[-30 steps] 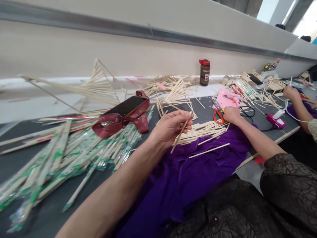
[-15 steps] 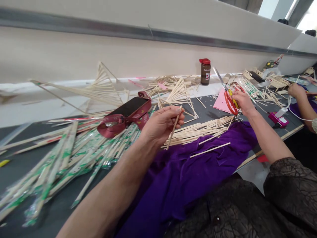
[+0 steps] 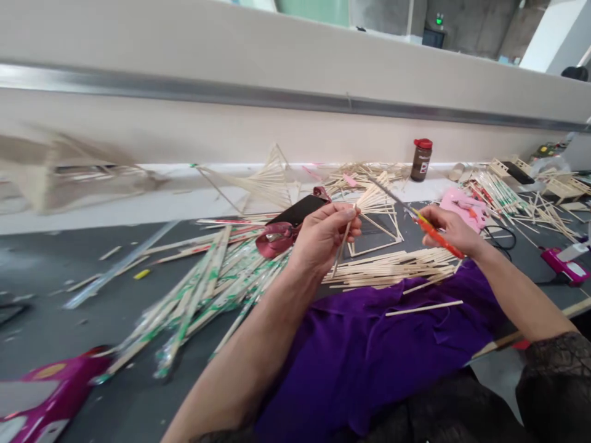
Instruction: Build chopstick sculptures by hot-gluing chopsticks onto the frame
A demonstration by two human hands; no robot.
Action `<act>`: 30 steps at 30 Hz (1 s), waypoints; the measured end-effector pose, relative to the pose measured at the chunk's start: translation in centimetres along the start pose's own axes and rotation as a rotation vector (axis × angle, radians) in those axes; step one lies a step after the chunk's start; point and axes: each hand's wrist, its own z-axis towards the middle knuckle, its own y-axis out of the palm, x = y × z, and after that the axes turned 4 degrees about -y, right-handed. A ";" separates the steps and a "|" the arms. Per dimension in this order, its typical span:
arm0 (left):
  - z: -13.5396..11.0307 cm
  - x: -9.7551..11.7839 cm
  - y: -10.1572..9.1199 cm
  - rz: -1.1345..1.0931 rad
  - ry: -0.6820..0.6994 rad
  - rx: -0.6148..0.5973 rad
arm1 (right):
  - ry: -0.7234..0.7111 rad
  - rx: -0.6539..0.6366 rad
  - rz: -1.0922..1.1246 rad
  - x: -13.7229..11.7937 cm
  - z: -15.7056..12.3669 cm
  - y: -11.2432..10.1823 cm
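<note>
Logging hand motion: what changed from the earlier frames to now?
The right hand lifted the orange-and-yellow-handled scissors up from the dark table; their tip is now nearer the left hand. The view turned left. Unchanged: left hand pinches a thin pale wooden stick; brown, red-lidded bottle stands upright.

The left hand [image 3: 327, 237] pinches a thin wooden stick [image 3: 340, 251], and the right hand [image 3: 451, 230] holds orange-handled scissors [image 3: 429, 228] pointing up and left. Below them, loose sticks [image 3: 392, 269] lie piled on the desk [image 3: 124, 394], with a purple cloth [image 3: 369, 357] along their near side. Wrapped chopsticks [image 3: 191, 304] lie to their left; a red-lidded bottle [image 3: 421, 161] stands near the wall [image 3: 231, 126].
</note>
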 end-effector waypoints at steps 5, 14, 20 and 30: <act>-0.4 0.8 -0.4 0.028 0.101 0.081 | -0.176 -0.072 -0.357 0.0 1.8 0.6; -0.3 0.6 -1.0 0.117 0.170 0.143 | -0.294 -0.162 -0.379 1.0 3.8 2.0; -0.5 0.9 -1.6 0.196 0.181 0.175 | -0.408 -0.110 -0.448 1.6 4.3 2.7; 0.7 -0.4 -2.2 0.291 0.104 0.145 | -0.502 -0.059 -0.466 3.3 5.0 3.6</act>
